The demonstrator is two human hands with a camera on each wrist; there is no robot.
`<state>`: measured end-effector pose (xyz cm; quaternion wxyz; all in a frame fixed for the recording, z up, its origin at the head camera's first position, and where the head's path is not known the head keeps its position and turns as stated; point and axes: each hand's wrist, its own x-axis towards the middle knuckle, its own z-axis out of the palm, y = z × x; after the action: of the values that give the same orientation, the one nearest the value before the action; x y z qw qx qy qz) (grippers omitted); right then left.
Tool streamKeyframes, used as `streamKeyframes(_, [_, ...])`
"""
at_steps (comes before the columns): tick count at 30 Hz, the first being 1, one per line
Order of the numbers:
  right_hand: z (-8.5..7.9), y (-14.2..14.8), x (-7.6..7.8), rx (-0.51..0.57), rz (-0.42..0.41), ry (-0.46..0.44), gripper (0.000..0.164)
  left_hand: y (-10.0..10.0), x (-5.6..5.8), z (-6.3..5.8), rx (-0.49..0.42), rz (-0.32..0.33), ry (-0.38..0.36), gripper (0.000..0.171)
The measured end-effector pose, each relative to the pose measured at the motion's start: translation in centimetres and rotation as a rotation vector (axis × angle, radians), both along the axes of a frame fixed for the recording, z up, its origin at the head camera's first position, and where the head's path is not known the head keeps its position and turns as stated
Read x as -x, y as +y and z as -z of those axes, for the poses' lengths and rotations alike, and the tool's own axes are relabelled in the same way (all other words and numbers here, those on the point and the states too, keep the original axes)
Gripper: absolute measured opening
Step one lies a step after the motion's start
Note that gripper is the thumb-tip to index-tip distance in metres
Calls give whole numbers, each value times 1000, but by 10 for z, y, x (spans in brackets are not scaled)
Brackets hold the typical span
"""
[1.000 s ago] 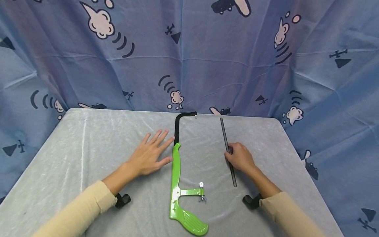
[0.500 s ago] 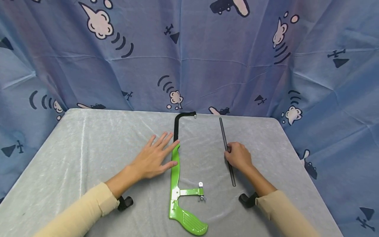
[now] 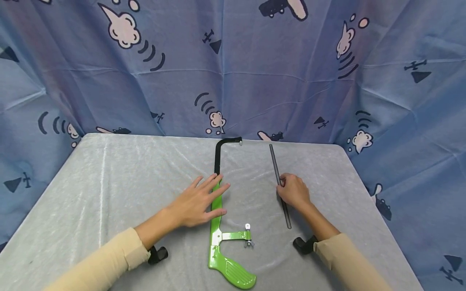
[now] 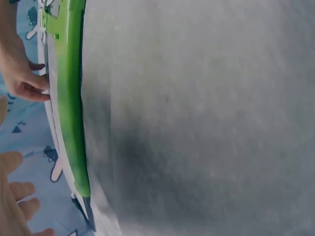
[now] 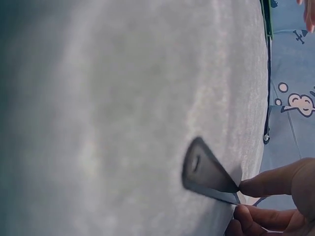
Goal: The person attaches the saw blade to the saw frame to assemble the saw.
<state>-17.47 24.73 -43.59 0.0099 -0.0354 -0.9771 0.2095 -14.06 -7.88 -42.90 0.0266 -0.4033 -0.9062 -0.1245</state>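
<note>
A hacksaw frame (image 3: 215,218) lies lengthwise on the table, with a green grip end towards me and a black hooked arm at the far end. My left hand (image 3: 196,204) is spread over the frame's green upper part, fingers straight. In the left wrist view this hand (image 4: 17,196) appears apart from the green frame (image 4: 71,98). To the right, my right hand (image 3: 294,190) pinches a thin dark hacksaw blade (image 3: 274,159) near its middle. The right wrist view shows the blade's near end (image 5: 204,169) with a slot in it, between thumb and fingers.
The table (image 3: 145,161) has a grey velvety cover. Behind and beside it hangs a blue printed curtain (image 3: 255,81). On the frame's short green crossbar (image 3: 233,235) sits a metal pin with a wing nut (image 3: 249,243).
My left hand has shifted right and nearer to me, from beside the hacksaw frame to over it. The right hand and the blade have hardly moved.
</note>
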Motion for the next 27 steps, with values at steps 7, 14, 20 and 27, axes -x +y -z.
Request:
streamKeyframes(7, [0,0,1,8,-2,-24,32,5,-5,3,-15,56,-13,70])
streamKeyframes(14, [0,1,2,15,-8,-23,34,10,-10,3,-10,72,-41,71])
streamKeyframes(20, [0,1,3,30,-8,-22,31,15,-14,2,-5,95,-53,72])
streamKeyframes(27, [-1,0,4,38,-18,-39,31,18,-20,-1,-25,115,-112,70])
